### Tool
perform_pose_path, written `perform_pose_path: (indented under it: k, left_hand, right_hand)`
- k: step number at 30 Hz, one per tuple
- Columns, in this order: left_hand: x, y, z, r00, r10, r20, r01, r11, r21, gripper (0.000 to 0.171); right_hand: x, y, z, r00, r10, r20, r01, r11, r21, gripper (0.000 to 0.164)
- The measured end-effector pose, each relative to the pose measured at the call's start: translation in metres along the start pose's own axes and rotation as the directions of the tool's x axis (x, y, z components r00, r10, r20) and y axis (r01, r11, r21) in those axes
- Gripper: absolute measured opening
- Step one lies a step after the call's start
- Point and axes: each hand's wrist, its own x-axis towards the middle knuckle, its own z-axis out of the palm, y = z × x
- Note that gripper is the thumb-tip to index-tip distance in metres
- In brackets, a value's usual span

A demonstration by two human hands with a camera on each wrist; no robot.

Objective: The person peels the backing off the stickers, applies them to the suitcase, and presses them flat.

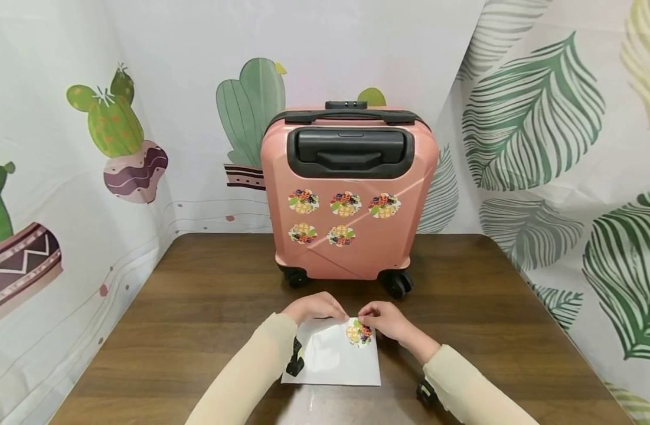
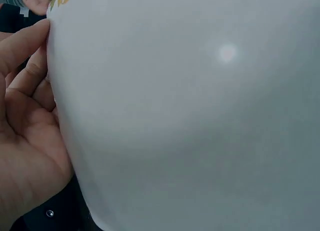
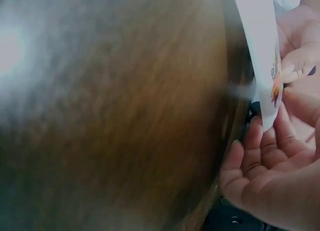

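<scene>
A white sticker sheet [image 1: 330, 366], glossy and held up above the table, carries one round fruit sticker [image 1: 359, 334] in its upper right corner. My left hand [image 1: 318, 306] pinches the sheet's top edge just left of that sticker; in the left wrist view its thumb [image 2: 25, 46] lies along the edge. At the upper right corner my right hand [image 1: 389, 323] pinches the sticker's edge between thumb and forefinger. In the right wrist view its other fingers [image 3: 252, 148] curl behind the sheet. Whether the sticker's edge has lifted cannot be made out.
Behind the hands, a pink suitcase [image 1: 351, 262] stands upright on the wooden table [image 1: 197, 307]. Several round fruit stickers [image 1: 345, 204] sit on its front in two rows, three above and two below. A patterned cloth [image 1: 197, 35] hangs behind the table.
</scene>
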Motion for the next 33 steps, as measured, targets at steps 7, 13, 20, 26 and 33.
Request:
perform_pose_path:
  k: [7,13,20,26,33]
  left_hand:
    - [0.002,-0.001,-0.003,0.997,-0.062,0.043,0.064,0.997,-0.047,0.026]
    - [0.004,-0.002,-0.005,0.993,-0.081,0.087,0.089,0.991,-0.095,0.029]
    - [0.006,-0.004,-0.005,0.990,-0.086,0.111,0.100,0.987,-0.123,0.030]
    - [0.005,-0.003,-0.004,0.990,-0.073,0.122,0.089,0.987,-0.130,0.029]
    - [0.003,0.000,-0.006,0.986,-0.112,0.124,0.128,0.983,-0.132,0.029]
  right_hand:
    - [0.009,0.000,-0.002,0.984,-0.140,0.112,0.137,0.990,0.030,0.018]
    - [0.014,-0.003,-0.003,0.970,-0.186,0.159,0.191,0.981,-0.016,0.013]
    - [0.015,-0.004,0.000,0.970,-0.194,0.148,0.206,0.976,-0.070,0.010]
    - [0.015,-0.005,0.002,0.969,-0.215,0.121,0.229,0.966,-0.121,0.009]
    - [0.016,-0.008,0.002,0.965,-0.236,0.117,0.251,0.957,-0.144,0.009]
